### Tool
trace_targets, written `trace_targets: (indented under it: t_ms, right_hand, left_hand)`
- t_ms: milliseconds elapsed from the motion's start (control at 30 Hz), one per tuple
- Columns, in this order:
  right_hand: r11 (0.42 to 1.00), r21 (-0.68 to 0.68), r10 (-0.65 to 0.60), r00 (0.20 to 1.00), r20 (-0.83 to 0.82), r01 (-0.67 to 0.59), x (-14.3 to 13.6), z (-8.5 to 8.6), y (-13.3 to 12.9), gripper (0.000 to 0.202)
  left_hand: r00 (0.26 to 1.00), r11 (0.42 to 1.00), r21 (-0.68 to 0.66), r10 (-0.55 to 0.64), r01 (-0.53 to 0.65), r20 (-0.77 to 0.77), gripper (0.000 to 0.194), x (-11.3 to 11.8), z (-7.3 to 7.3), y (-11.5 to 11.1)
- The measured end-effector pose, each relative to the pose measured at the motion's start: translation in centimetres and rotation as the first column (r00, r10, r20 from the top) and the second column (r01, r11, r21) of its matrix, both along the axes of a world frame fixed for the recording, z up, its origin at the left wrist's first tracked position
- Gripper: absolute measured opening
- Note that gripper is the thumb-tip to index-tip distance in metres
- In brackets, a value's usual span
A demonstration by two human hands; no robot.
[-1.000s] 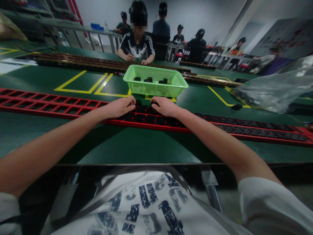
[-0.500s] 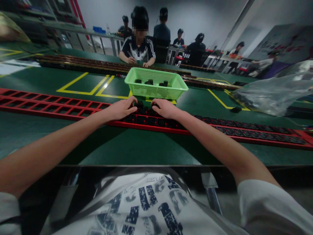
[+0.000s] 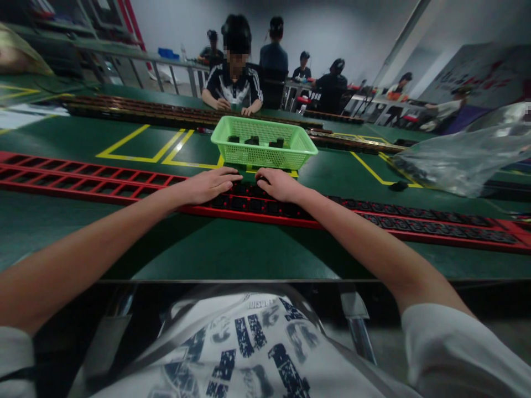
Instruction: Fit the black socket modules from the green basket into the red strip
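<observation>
Long red two-row slotted tray (image 3: 257,218), 1 pc., across dark green surface (image 3: 244,257), betw. basket & front edge. Small black square parts (image 3: 256,205) in centre & R. slots. L. hand (image 3: 209,185): fingers extended low over back row. R. hand (image 3: 279,184): fingers curled, same row; can't tell if either grips. Light green mesh plastic basket (image 3: 265,159), w/ loose black pcs. (image 3: 252,140), just behind. Handling (judged): press flat, even; neighbouring pts. undisturbed.

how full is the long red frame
Partly full: the red frame holds black parts from around its middle toward the right, while front-row slots at left show none.
</observation>
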State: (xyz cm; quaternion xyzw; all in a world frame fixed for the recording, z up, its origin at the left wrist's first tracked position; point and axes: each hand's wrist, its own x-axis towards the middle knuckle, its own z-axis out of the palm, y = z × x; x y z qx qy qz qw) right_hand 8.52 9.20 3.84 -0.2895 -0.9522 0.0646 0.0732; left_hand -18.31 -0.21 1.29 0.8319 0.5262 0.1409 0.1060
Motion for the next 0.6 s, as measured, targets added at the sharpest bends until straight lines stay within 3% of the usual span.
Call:
trace_targets:
  t_ms: [267, 467, 600]
  right_hand:
    - [1.000, -0.010, -0.008, 1.000, 0.010, 0.008, 0.05, 0.33, -0.33, 0.034]
    - [1.000, -0.008, -0.008, 1.000, 0.008, 0.008, 0.08, 0.28, -0.25, 0.032]
    - [1.000, -0.012, -0.015, 1.000, 0.009, 0.015, 0.07, 0.25, -0.23, 0.032]
  left_hand:
    - [0.999, 0.995, 0.098, 0.011, -0.015, 0.041, 0.055, 0.45, 0.08, 0.08]
    - [0.989, 0.984, 0.106, 0.140, -0.145, 0.047, 0.033, 0.33, -0.16, 0.51]
    - [0.984, 0.977, 0.142, 0.142, -0.156, 0.104, 0.026, 0.20, -0.34, 0.75]
